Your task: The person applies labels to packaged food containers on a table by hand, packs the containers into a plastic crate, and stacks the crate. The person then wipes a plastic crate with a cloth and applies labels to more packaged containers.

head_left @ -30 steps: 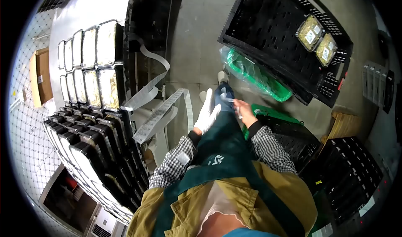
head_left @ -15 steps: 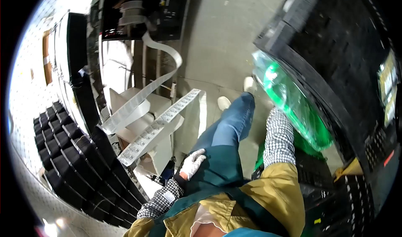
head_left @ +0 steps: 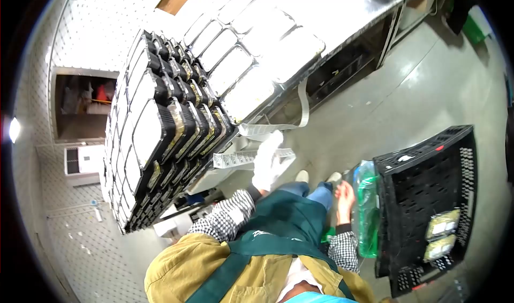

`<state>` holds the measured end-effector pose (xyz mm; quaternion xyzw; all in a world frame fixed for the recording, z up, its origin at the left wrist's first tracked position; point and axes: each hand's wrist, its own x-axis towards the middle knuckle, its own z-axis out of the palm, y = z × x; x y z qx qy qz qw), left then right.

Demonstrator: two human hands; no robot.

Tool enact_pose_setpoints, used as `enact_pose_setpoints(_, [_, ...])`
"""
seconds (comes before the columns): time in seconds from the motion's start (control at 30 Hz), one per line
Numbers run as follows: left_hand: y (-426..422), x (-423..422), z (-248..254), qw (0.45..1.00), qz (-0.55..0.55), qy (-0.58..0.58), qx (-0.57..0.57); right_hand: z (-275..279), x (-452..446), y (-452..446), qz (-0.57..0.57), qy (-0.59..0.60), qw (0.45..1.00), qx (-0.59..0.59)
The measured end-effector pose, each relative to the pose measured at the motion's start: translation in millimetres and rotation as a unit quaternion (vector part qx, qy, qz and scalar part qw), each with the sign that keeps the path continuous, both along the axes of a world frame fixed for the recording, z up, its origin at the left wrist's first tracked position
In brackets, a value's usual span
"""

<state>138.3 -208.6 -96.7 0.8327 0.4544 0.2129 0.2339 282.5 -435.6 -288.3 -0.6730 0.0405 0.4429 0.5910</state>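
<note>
My left hand [head_left: 267, 163], in a white glove, reaches forward with fingers stretched out, its detail washed out by glare. Beside it a strip of printed labels [head_left: 231, 160] runs toward the glove; whether they touch is unclear. A longer pale label strip [head_left: 304, 107] curls down from the table edge just beyond. My bare right hand [head_left: 345, 197] is low by my legs, fingers partly bent and apart, with nothing visible in them. Close to its right hangs clear and green plastic wrapping [head_left: 367, 212] on the side of a black crate [head_left: 423, 180]. Two small packs [head_left: 441, 233] lie in that crate.
Stacked black trays [head_left: 160, 126] with packed contents stand at the left. More filled, lidded trays [head_left: 257, 51] cover the metal table, glaring brightly. Below the table are dark shelves [head_left: 342, 70]. Grey floor [head_left: 396, 99] extends between table and crate.
My view has swung toward the table and tray stacks. The left hand has risen from my apron to the label strip. My right hand, hidden before beside the crate, now shows.
</note>
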Motion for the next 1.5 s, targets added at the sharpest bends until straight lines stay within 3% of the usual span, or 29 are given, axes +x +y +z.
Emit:
enact_pose_setpoints(0.07, [51.9, -1.8, 12.7, 0.991, 0.099, 0.013, 0.084, 106.0, 43.9, 89.7, 0.118, -0.085, 0.984, 0.104])
enact_pose_setpoints(0.13, [107.6, -12.7, -1.9, 0.971, 0.211, 0.032, 0.11, 153.5, 76.0, 184.4, 0.113, -0.181, 0.962, 0.171])
enact_pose_setpoints(0.17, [132.8, -19.8, -9.5, 0.96, 0.212, 0.057, 0.173, 167.3, 92.5, 235.1, 0.123, -0.375, 0.899, 0.187])
enact_pose_setpoints(0.27, [174.5, -22.9, -22.0, 0.933, 0.267, 0.201, 0.136, 187.0, 134.0, 374.0, 0.21, -0.557, 0.792, 0.133])
enact_pose_setpoints(0.33, [189.1, -18.7, -25.1, 0.911, 0.303, 0.27, 0.076, 167.5, 151.6, 447.3, 0.293, -0.756, 0.578, 0.091])
enact_pose_setpoints(0.37, [195.9, -21.1, -31.9, 0.911, 0.31, 0.266, 0.059, 172.7, 147.0, 472.9, 0.339, -0.681, 0.649, 0.017])
enact_pose_setpoints(0.43, [198.3, -17.8, -27.1, 0.903, 0.304, 0.299, 0.039, 151.9, 140.5, 516.5, 0.354, -0.633, 0.687, -0.035])
enact_pose_setpoints(0.53, [197.2, -13.5, -17.9, 0.907, 0.294, 0.3, 0.029, 155.5, 153.1, 533.4, 0.433, -0.472, 0.768, 0.007])
enact_pose_setpoints(0.63, [203.6, -8.2, -27.6, 0.901, 0.299, 0.309, 0.056, 162.4, 167.9, 509.1, 0.348, -0.464, 0.812, 0.068])
enact_pose_setpoints(0.67, [204.7, -9.8, -30.8, 0.904, 0.271, 0.314, 0.104, 187.5, 170.2, 490.2, 0.34, -0.476, 0.809, 0.058])
enact_pose_setpoints(0.73, [207.9, 6.1, -12.3, 0.915, 0.226, 0.285, 0.175, 197.4, 179.5, 451.2, 0.321, -0.726, 0.604, 0.078])
enact_pose_setpoints(0.77, [207.8, 16.4, -2.2, 0.921, 0.196, 0.266, 0.203, 232.8, 175.8, 423.5, 0.321, -0.694, 0.644, 0.039])
enact_pose_setpoints(0.8, [210.9, 16.7, -8.4, 0.927, 0.176, 0.261, 0.203, 238.5, 172.0, 400.0, 0.183, -0.639, 0.745, 0.054])
enact_pose_setpoints(0.87, [211.8, 6.5, -18.2, 0.919, 0.139, 0.331, 0.164, 264.5, 180.6, 332.1, 0.079, -0.608, 0.789, 0.038])
enact_pose_setpoints(0.97, [217.3, 3.7, -19.7, 0.919, 0.277, 0.211, 0.188, 284.1, 186.4, 205.7, -0.049, -0.482, 0.873, -0.06])
enact_pose_setpoints(1.0, [242.3, -37.3, -72.9, 0.908, 0.26, 0.254, 0.208, 277.1, 187.6, 156.1, -0.061, -0.498, 0.859, -0.106])
enact_pose_setpoints(1.03, [233.8, -16.5, -36.7, 0.916, 0.376, 0.139, -0.024, 268.3, 187.0, 102.8, -0.073, -0.513, 0.843, -0.147])
enact_pose_setpoints(1.07, [235.0, -8.7, -31.3, 0.87, 0.467, 0.113, -0.11, 264.5, 182.5, 52.4, -0.123, -0.422, 0.885, -0.155])
enact_pose_setpoints(1.13, [276.5, -62.0, -100.6, 0.888, 0.421, 0.161, -0.09, 263.7, 167.1, -32.4, -0.215, -0.256, 0.925, -0.18])
enact_pose_setpoints(1.2, [300.1, -81.3, -117.7, 0.863, 0.232, 0.448, -0.002, 240.8, 172.2, -93.6, -0.305, -0.159, 0.911, -0.228])
enact_pose_setpoints(1.23, [294.2, -67.5, -89.3, 0.774, 0.1, 0.624, 0.019, 211.4, 173.0, -121.7, -0.35, -0.128, 0.892, -0.258])
enact_pose_setpoints(1.27, [286.2, -59.7, -80.3, 0.776, 0.124, 0.618, 0.028, 177.0, 179.4, -144.2, -0.363, -0.141, 0.882, -0.266])
enact_pose_setpoints(1.3, [281.5, -52.7, -71.4, 0.777, 0.148, 0.611, 0.035, 123.2, 191.8, -172.6, -0.358, -0.11, 0.9, -0.224])
enact_pose_setpoints(1.33, [303.4, -55.7, -92.4, 0.823, 0.373, 0.423, -0.061, 124.4, 204.8, -155.3, -0.409, -0.1, 0.88, -0.218])
enact_pose_setpoints(1.37, [324.2, -56.9, -106.5, 0.792, 0.559, 0.192, -0.15, 125.9, 218.0, -135.7, -0.457, -0.085, 0.86, -0.212])
enact_pose_setpoints(1.4, [301.0, -44.9, -82.2, 0.836, 0.452, 0.305, -0.061, 67.2, 237.7, -142.1, -0.499, -0.059, 0.838, -0.21])
enact_pose_setpoints(1.43, [254.4, -11.2, -32.2, 0.868, 0.454, 0.192, -0.06, 5.3, 254.5, -147.4, -0.539, -0.032, 0.815, -0.211])
enact_pose_setpoints(1.47, [202.9, 27.6, 24.6, 0.889, 0.447, 0.076, -0.06, 15.3, 272.0, -118.2, -0.569, -0.019, 0.773, -0.28])
enact_pose_setpoints(1.5, [192.0, 36.0, 28.3, 0.917, 0.389, 0.087, 0.006, 33.5, 288.1, -80.2, -0.595, -0.006, 0.725, -0.347])
